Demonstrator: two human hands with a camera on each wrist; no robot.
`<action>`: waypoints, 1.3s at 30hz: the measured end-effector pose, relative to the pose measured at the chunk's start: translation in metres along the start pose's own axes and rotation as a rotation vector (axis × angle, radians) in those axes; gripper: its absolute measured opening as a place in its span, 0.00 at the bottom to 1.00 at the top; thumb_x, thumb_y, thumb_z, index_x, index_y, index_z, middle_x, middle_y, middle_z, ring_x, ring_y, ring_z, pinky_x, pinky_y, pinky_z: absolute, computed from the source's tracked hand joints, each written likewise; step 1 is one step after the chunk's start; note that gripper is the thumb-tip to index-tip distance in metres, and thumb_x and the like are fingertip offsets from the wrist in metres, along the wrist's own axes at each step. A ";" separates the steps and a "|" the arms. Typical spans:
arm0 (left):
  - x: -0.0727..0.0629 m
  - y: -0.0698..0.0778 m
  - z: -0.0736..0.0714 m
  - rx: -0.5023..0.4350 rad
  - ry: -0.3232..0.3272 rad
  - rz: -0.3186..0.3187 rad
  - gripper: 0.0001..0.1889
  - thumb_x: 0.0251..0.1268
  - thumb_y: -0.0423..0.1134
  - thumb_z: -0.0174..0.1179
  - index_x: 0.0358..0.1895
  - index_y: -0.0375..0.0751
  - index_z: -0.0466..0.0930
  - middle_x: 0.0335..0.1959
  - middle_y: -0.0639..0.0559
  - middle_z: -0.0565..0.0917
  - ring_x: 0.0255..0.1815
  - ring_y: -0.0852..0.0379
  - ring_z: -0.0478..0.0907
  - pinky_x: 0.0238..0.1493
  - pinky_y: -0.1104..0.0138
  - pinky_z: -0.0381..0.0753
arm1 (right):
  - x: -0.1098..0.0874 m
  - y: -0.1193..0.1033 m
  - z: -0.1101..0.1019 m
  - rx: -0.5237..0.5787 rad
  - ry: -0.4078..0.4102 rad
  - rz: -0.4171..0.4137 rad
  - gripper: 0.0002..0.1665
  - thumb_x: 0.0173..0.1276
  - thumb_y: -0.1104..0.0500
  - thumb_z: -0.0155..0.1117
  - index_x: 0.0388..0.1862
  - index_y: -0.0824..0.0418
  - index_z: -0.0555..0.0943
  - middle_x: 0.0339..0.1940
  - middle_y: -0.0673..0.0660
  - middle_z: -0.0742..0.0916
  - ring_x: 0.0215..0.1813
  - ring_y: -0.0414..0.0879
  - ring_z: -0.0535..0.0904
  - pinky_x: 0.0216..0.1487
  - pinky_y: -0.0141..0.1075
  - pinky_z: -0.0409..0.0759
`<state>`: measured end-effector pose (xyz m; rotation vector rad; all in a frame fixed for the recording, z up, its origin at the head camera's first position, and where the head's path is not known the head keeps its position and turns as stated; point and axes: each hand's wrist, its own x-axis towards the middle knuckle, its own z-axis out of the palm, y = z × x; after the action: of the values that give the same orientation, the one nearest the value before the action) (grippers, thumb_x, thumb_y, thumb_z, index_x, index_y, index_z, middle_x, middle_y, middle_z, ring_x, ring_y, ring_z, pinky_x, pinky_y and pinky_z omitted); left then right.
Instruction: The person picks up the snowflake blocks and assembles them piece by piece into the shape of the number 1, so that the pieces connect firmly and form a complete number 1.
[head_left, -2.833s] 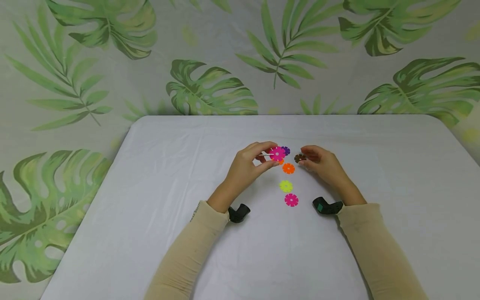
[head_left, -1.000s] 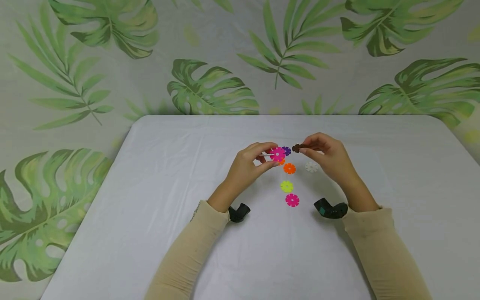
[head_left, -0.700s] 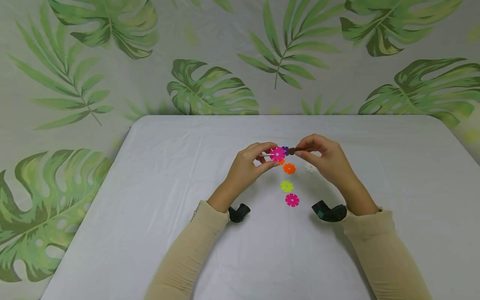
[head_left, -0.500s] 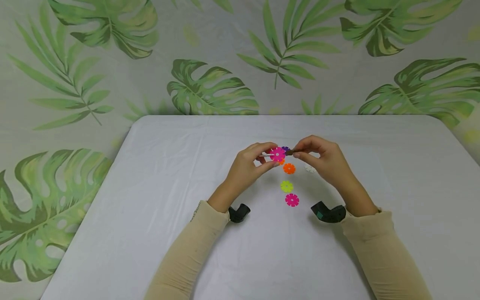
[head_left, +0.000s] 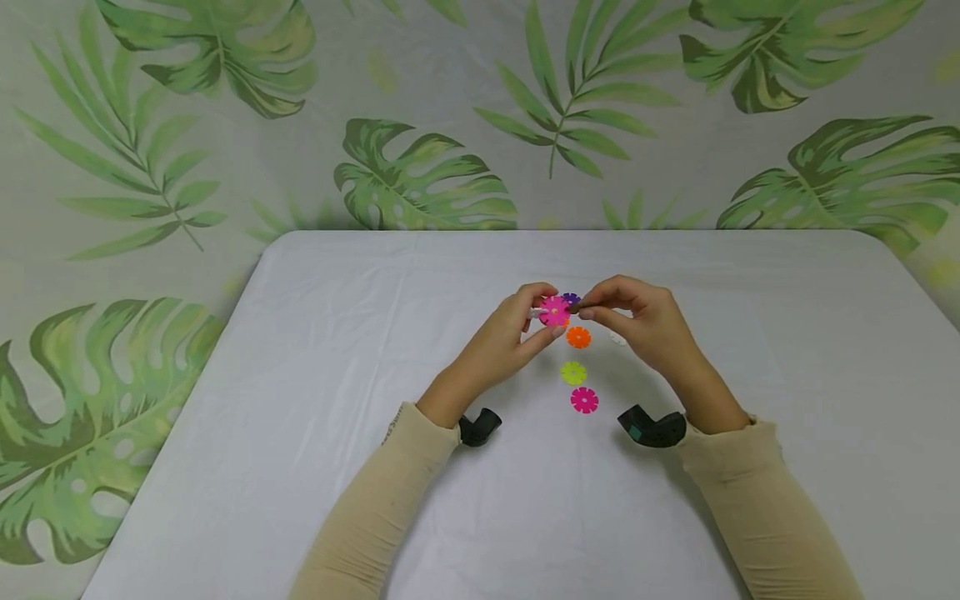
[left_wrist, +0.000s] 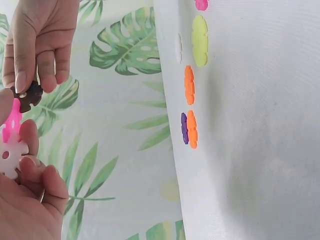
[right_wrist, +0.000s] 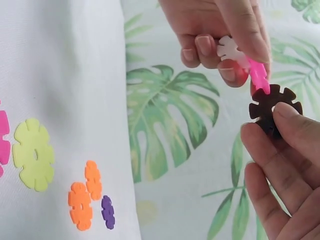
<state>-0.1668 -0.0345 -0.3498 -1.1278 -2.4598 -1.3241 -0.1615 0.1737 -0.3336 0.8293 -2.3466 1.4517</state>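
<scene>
My left hand [head_left: 504, 337] holds a pink notched plastic disc [head_left: 555, 312] slotted at an angle to a white notched disc [left_wrist: 16, 156]. Between thumb and fingers of my right hand [head_left: 643, 321] is a dark brown notched disc [right_wrist: 274, 105]. The brown disc's notched edge meets the pink one's edge in the right wrist view; how deep they interlock cannot be told. Both hands are raised above the table, and fingers cover parts of all three discs.
On the white-covered table [head_left: 300, 375] lie loose discs: orange [head_left: 578, 337], yellow [head_left: 573, 372], pink [head_left: 584, 400], purple [head_left: 572, 297] and a second orange [right_wrist: 93, 180]. A white disc [head_left: 617, 338] is partly hidden below my right hand. Black wrist cameras [head_left: 651, 427] hang under both wrists.
My right hand has lifted the brown disc, then brought it left against the pink disc. My left hand has tilted the pink and white pair slightly. The loose discs lie where they were.
</scene>
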 end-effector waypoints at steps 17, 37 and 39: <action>-0.001 0.002 0.003 0.006 0.043 0.084 0.21 0.59 0.32 0.58 0.53 0.30 0.62 0.44 0.44 0.74 0.41 0.56 0.68 0.42 0.70 0.69 | 0.000 -0.002 0.004 0.048 0.051 -0.110 0.11 0.46 0.78 0.66 0.29 0.68 0.81 0.27 0.57 0.84 0.33 0.39 0.80 0.37 0.27 0.77; -0.003 0.002 -0.002 -0.088 0.054 -0.025 0.23 0.60 0.38 0.59 0.56 0.34 0.64 0.47 0.49 0.75 0.38 0.60 0.72 0.41 0.73 0.72 | 0.001 -0.034 0.002 0.074 -0.011 -0.047 0.08 0.54 0.78 0.60 0.34 0.75 0.77 0.30 0.65 0.82 0.34 0.47 0.80 0.40 0.29 0.77; -0.004 0.001 -0.001 -0.085 0.060 -0.029 0.24 0.60 0.39 0.59 0.57 0.36 0.64 0.48 0.49 0.74 0.40 0.60 0.72 0.43 0.73 0.73 | 0.001 -0.032 0.002 0.074 -0.012 -0.035 0.07 0.55 0.78 0.59 0.34 0.75 0.77 0.30 0.65 0.82 0.32 0.47 0.81 0.39 0.29 0.77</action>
<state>-0.1639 -0.0371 -0.3500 -1.0576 -2.4069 -1.4612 -0.1433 0.1607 -0.3102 0.8957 -2.2877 1.5318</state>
